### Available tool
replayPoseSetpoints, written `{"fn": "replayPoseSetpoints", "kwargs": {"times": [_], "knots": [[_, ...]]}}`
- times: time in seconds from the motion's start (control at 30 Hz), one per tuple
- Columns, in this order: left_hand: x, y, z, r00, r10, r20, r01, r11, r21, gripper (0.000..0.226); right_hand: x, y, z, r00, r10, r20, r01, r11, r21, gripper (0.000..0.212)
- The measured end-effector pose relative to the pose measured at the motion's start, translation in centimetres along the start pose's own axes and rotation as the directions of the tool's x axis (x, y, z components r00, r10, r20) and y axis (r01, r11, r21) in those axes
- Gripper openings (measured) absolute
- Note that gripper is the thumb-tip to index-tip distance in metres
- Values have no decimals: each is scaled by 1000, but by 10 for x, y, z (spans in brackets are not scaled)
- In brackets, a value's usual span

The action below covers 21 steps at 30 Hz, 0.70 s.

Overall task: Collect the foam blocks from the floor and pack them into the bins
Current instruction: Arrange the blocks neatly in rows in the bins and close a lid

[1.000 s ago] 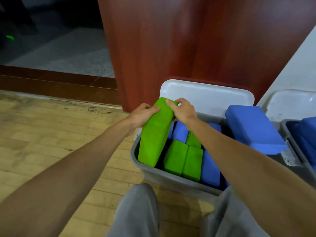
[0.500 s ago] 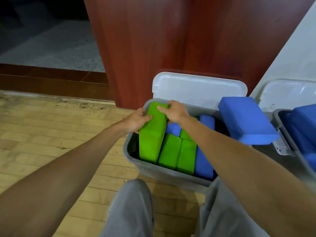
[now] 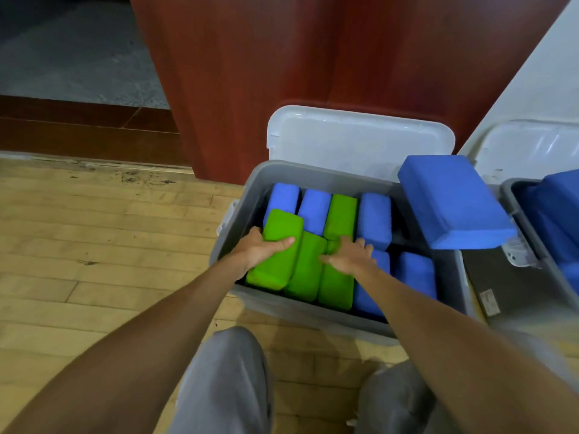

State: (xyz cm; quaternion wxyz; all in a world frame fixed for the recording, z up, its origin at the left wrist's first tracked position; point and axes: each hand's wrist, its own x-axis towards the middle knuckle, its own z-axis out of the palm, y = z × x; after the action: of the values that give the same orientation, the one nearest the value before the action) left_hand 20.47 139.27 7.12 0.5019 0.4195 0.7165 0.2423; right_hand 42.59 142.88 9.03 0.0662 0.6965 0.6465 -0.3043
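Grey-trousered knees (image 3: pixel 225 380) over a wooden floor (image 3: pixel 94 245). Both forearms reach into the grey bin (image 3: pixel 297 311). The left hand (image 3: pixel 261 250) grips the green block (image 3: pixel 282 225), thumb across its top face and fingers down its left side. The block lies tilted at the bin's left end, overlapping a neighbouring green one. The right hand (image 3: pixel 347 258) rests flat, fingers spread and straight, on the packed blocks (image 3: pixel 374 217), green and blue, set on edge in rows. A large blue block (image 3: pixel 454 202) leans on the bin's right rim. The lid (image 3: pixel 360 142) stands behind the bin, before a red-brown panel (image 3: pixel 313 57). A second bin (image 3: pixel 509 191), holding blue blocks, lies to the right.
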Motion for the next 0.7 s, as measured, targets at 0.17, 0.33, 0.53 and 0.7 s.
{"fn": "replayPoseSetpoints", "kwargs": {"times": [0.17, 0.33, 0.53, 0.7], "knots": [[-21, 16, -6, 999, -22, 25, 24, 993, -116, 70, 1, -6, 13, 996, -90, 9, 90, 996, -2, 78], [-13, 12, -14, 999, -3, 50, 10, 990, -138, 24, 1, -30, 32, 989, -135, -64, 131, 989, -68, 93], [3, 14, -26, 1000, 2, 0, -2, 952, 306, 84, 9, -24, 39, 976, -177, -123, 167, 982, -87, 94], [-8, 27, -8, 869, 482, -113, -250, 625, 740, 69, 9, -20, 34, 982, -171, -76, 165, 982, -90, 94]]}}
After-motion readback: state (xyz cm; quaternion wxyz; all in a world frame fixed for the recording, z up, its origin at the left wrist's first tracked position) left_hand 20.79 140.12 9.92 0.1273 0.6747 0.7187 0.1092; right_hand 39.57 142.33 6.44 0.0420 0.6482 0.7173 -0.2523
